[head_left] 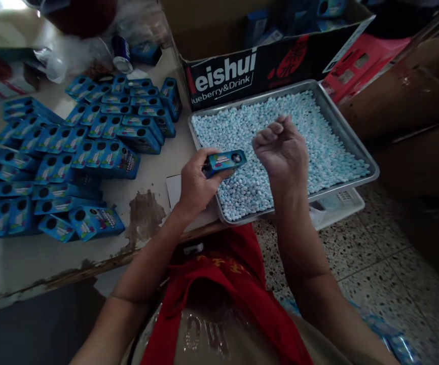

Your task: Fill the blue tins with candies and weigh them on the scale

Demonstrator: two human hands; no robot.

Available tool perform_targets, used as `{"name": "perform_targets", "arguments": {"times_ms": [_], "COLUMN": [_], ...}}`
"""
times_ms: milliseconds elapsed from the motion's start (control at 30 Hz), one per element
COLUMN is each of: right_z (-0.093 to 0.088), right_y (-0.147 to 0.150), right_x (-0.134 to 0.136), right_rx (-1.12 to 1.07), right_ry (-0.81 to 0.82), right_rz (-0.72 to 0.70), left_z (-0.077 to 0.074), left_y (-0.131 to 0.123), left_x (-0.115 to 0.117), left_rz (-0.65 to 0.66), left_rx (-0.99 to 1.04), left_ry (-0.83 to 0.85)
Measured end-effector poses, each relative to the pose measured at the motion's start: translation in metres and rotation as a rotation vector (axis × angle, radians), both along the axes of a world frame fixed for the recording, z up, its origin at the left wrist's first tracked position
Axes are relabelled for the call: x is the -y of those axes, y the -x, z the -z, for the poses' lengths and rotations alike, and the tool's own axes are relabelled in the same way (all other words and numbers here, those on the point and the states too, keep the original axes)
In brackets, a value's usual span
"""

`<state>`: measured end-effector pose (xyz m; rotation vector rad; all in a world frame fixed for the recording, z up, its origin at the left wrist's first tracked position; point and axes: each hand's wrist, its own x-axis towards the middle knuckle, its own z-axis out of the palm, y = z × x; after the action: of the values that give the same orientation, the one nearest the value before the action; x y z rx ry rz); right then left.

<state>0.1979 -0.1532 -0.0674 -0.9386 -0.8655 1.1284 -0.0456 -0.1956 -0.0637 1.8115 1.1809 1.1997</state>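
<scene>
Table (153, 175): pale top, worn through in a brown patch (143, 218) near the front edge. Small blue boxes (65, 165) stand closely grouped, left of frame. Blue can (121, 50), upper left. Metal tray (344, 184), right of centre, and printed carton (219, 81), upper centre, appear table-borne; their undersides are hidden.

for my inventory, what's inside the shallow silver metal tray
Small pale blue and white pellets lie across the shallow silver metal tray, hiding most of its floor; the right hand obscures some.
</scene>
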Motion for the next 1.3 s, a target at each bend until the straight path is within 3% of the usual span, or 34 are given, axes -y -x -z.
{"name": "perform_targets", "arguments": {"times_ms": [100, 233, 367, 467, 567, 667, 800, 900, 1100, 1300], "right_z": [0.023, 0.040, 0.023, 0.001, -0.015, -0.025, -0.029, -0.027, -0.028, -0.047], "right_y": [-0.019, -0.013, 0.002, 0.013, 0.025, 0.036, 0.045, 0.047, 0.051, 0.064], "right_x": [0.007, 0.036, 0.055, 0.056, 0.054, 0.053, 0.049, 0.047, 0.058, 0.061], "right_rx": [-0.011, 0.077, 0.096, 0.140, 0.256, 0.382, 0.446, 0.417, 0.314, 0.344], "right_ry": [0.068, 0.233, 0.473, 0.492, 0.430, 0.400, 0.371, 0.381, 0.467, 0.415], "right_rz": [0.009, -0.058, -0.225, -0.366, -0.476, -0.566, -0.548, -0.490, -0.425, -0.541], "left_z": [0.004, 0.018, 0.040, 0.050, 0.048, 0.041, 0.032, 0.026, 0.023, 0.029], "left_y": [0.032, 0.083, 0.107, 0.108, 0.114, 0.134, 0.157, 0.157, 0.149, 0.159], "left_x": [0.010, 0.030, 0.038, 0.037, 0.037, 0.046, 0.069, 0.086, 0.091, 0.088], "left_rz": [-0.050, -0.138, -0.171, -0.139, -0.118, -0.196, -0.330, -0.410, -0.379, -0.366], "left_rx": [0.092, 0.101, 0.054, 0.065, 0.089, 0.048, 0.046, 0.050, 0.055, 0.145], "left_ry": [0.054, 0.114, 0.122, 0.106, 0.064, 0.061, 0.092, 0.067, 0.019, 0.068]}}
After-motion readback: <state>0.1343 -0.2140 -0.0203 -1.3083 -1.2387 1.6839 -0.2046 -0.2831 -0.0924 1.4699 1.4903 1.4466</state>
